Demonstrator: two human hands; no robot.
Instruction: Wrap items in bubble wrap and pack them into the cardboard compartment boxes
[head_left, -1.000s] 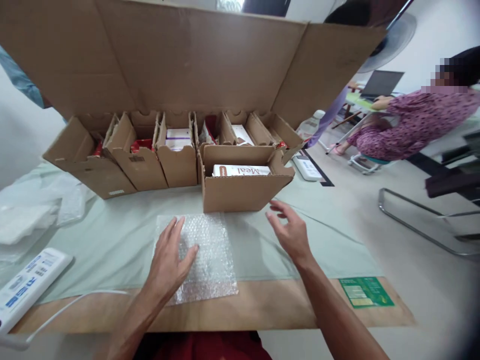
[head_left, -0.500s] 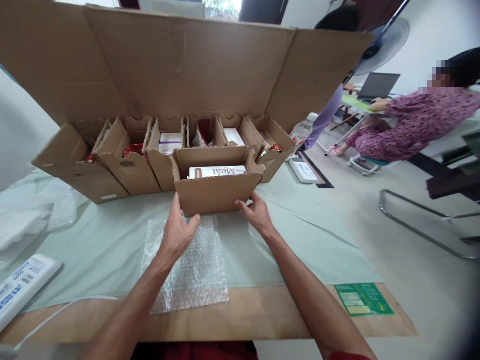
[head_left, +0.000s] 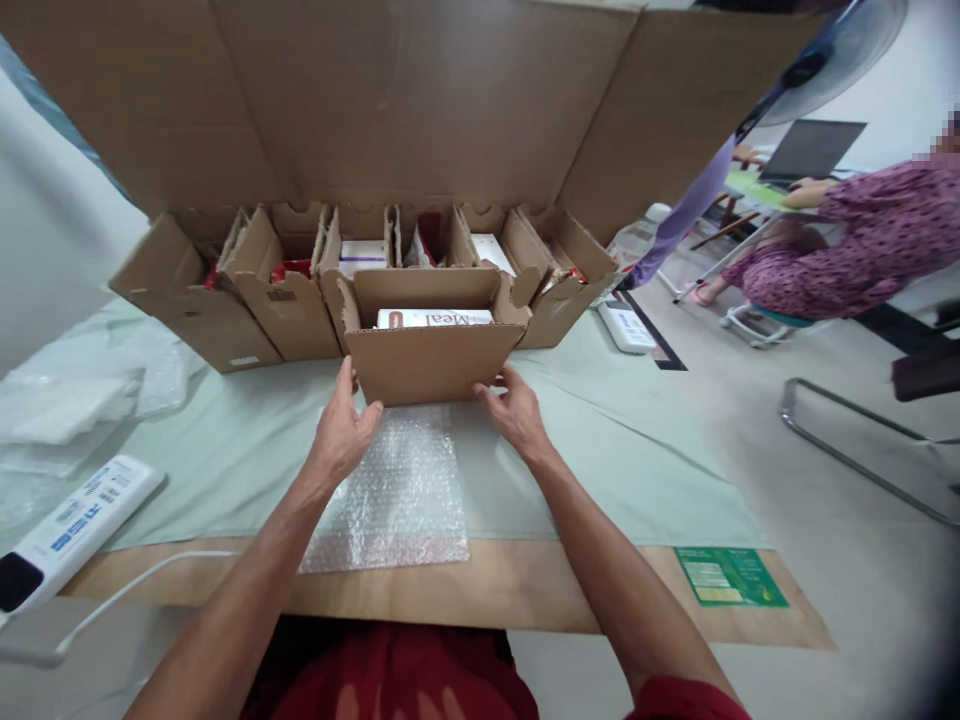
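A small open cardboard box (head_left: 427, 362) stands on the table in front of me, just behind a sheet of bubble wrap (head_left: 394, 490). Inside it lies a white carton (head_left: 435, 318) printed "Meal". My left hand (head_left: 341, 430) grips the box's lower left corner, thumb on the front face. My right hand (head_left: 514, 412) holds the lower right corner in the same way. Both wrists hover over the bubble wrap and the pale green cloth (head_left: 615, 450).
Behind the small box stands a large open carton (head_left: 390, 120) with a row of similar small boxes (head_left: 289, 310) holding packets. A white power strip (head_left: 71, 520) with its cable lies at the left, plastic bags (head_left: 67, 400) beyond it. A seated person (head_left: 847, 240) is at the right.
My hands left the bubble wrap and the air and took hold of the small box, which has slid left, more squarely behind the bubble wrap.
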